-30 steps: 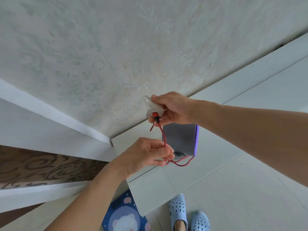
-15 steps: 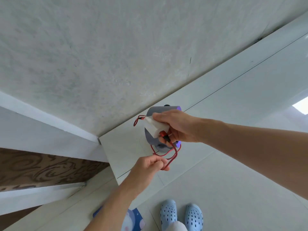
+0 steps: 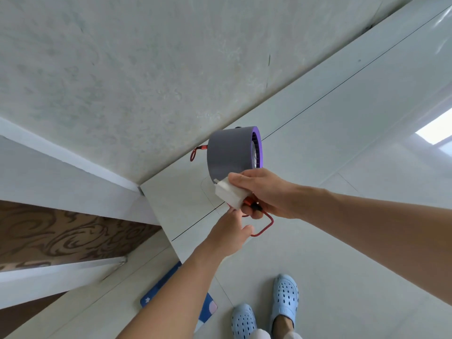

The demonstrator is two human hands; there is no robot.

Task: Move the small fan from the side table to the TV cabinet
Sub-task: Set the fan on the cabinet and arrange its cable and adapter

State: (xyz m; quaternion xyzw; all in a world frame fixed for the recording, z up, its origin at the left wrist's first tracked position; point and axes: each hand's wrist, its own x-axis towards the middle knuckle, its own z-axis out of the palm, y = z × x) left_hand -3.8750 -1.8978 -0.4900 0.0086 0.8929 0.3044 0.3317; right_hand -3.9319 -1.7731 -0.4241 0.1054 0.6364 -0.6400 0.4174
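1. Pale, mottled wall [image 3: 127, 69] rises behind a glossy white TV cabinet [image 3: 342, 123], whose top runs diagonally across the head view.
2. Fingers [image 3: 253, 211] of the right hand [image 3: 266, 194] are curled round a white plug adapter [image 3: 231, 194], with the thumb laid over its upper face; the red connector at the adapter's lower end sits against the curled fingers.
3. Fingers [image 3: 232, 212] of the left hand [image 3: 230, 231] reach up under the adapter, fairly straight; they touch or nearly touch the red cable [image 3: 265, 227] near the adapter, but whether they pinch it cannot be told.
4. That cable loops below the right hand and shows again as a small red loop at the rear of the small fan [image 3: 232, 150].
5. Grey-bodied with a purple front ring, the small fan stands on the cabinet top, close to the wall and just above the right hand, its front facing right.
6. Lower left of the cabinet lies a brown patterned panel [image 3: 61, 233] between white ledges.
7. On the light tiled floor [image 3: 342, 277] are the person's two pale blue clogs [image 3: 285, 297] and a dark blue mat [image 3: 208, 307] with a star.
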